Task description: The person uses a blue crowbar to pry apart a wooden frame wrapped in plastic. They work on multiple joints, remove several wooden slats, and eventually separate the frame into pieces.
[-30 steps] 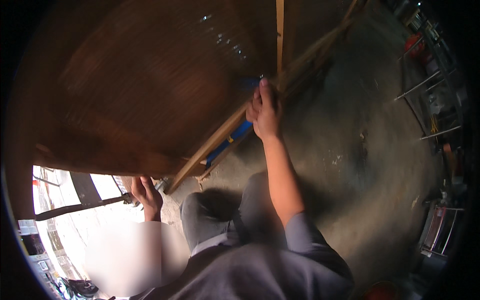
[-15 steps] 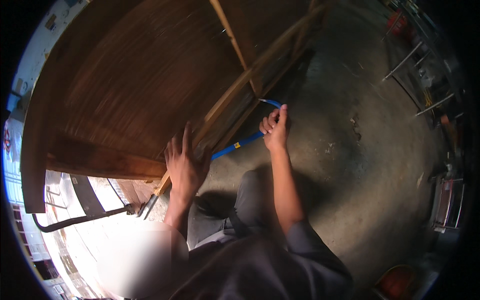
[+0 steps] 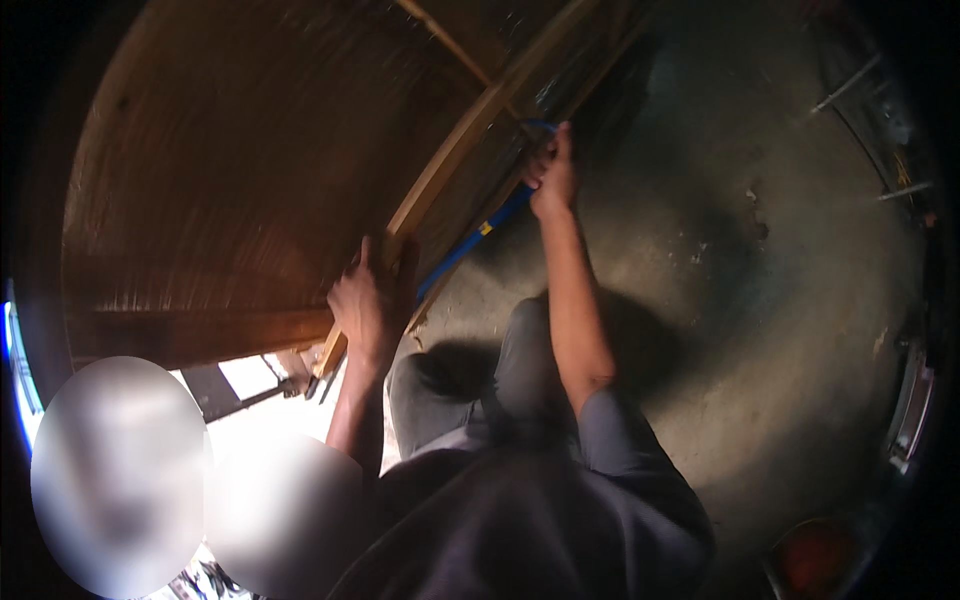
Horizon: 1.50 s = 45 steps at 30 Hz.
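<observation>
My right hand (image 3: 555, 180) is closed round a blue crowbar (image 3: 503, 213) with a yellow label, near its hooked upper end. That hooked end meets the wooden frame of a large brown panel (image 3: 220, 200) that stands tilted at my left. The crowbar's shaft slants down along the frame's lower edge, and its lower end passes out of sight near my left hand. My left hand (image 3: 362, 302) is wrapped over a light wooden strip (image 3: 440, 175) of this frame, with one finger pointing up. Its thumb side is dark and partly hidden.
Grey concrete floor (image 3: 690, 330) spreads to the right. Metal bars (image 3: 845, 85) stick out at the far right, and a red round object (image 3: 815, 555) sits at the lower right. Bright light and blurred patches cover the lower left.
My right hand has moved up and closer to the frame, swinging the crowbar steeper along the wood. My left hand's fingers, stretched out before, are now more curled. The view has shifted too.
</observation>
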Available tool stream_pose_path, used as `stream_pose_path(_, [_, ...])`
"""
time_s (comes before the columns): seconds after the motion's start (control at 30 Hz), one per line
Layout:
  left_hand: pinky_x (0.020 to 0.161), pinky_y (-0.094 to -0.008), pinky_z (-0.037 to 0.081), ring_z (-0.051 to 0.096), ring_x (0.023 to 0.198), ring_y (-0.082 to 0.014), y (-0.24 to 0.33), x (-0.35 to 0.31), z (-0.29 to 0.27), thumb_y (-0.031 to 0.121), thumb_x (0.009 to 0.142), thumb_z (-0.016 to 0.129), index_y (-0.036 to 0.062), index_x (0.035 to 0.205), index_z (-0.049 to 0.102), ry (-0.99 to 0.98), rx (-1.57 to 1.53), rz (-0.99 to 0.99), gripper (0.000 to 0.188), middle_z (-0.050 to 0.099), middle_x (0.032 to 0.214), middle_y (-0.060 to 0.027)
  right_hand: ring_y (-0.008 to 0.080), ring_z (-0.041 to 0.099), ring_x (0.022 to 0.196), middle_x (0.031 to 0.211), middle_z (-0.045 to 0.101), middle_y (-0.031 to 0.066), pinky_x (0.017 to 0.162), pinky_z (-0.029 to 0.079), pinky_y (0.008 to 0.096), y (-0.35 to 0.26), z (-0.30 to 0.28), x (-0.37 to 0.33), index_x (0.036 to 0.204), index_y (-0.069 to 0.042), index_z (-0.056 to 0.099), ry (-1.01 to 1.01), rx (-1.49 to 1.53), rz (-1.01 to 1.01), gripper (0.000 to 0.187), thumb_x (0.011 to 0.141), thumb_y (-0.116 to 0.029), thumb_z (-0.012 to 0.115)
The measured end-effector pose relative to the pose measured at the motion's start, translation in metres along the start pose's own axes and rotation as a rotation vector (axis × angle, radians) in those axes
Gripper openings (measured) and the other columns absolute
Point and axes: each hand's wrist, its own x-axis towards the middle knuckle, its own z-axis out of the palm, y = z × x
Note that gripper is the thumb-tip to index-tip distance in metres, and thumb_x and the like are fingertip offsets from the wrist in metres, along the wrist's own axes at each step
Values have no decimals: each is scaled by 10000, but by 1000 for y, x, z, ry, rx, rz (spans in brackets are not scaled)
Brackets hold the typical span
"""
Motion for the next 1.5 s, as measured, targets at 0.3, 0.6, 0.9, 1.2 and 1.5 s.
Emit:
stream_pose_path(0.3, [947, -442, 448, 563, 1091, -355, -29, -30, -10, 191, 852, 605, 9, 1229, 584, 424, -426, 368, 419, 606, 1187, -193, 126, 280, 436, 508, 339, -42, 491, 271, 297, -14, -53, -139, 702, -130, 463, -918, 41, -86, 478, 1005, -499, 433])
stream_pose_path(0.6, [909, -375, 439, 607, 949, -257, -158, -175, -40, 459, 960, 372, -83, 1135, 571, 741, -1103, -177, 603, 630, 1009, -191, 135, 514, 458, 519, 488, -16, 459, 422, 317, 39, 37, -300, 670, -74, 528, -1530, -783, -330, 238, 847, -107, 683])
stream_pose_path(0.9, [996, -454, 436, 582, 1119, -346, -142, -242, 25, 229, 776, 729, -3, 1222, 573, 42, -896, -144, 526, 617, 1201, -191, 143, 314, 466, 522, 335, -25, 501, 292, 323, 48, -31, -313, 756, -114, 485, -1091, -370, -490, 348, 996, -366, 495])
stream_pose_path(1.2, [1096, -466, 360, 528, 1157, -342, -50, -122, 142, 358, 797, 715, 56, 1193, 569, -75, -670, 322, 520, 575, 1140, -163, 113, 206, 374, 429, 272, -23, 458, 255, 276, -14, -79, -214, 594, -136, 476, -462, -42, -331, 534, 1014, -465, 457])
stream_pose_path(1.5, [1171, -493, 260, 398, 1325, -424, -14, -80, 195, 302, 898, 576, -57, 1389, 400, -107, -469, 216, 633, 459, 1378, -269, 97, 182, 381, 448, 217, -47, 432, 196, 260, -20, -28, -66, 608, -142, 481, -258, -11, 22, 579, 966, -596, 513])
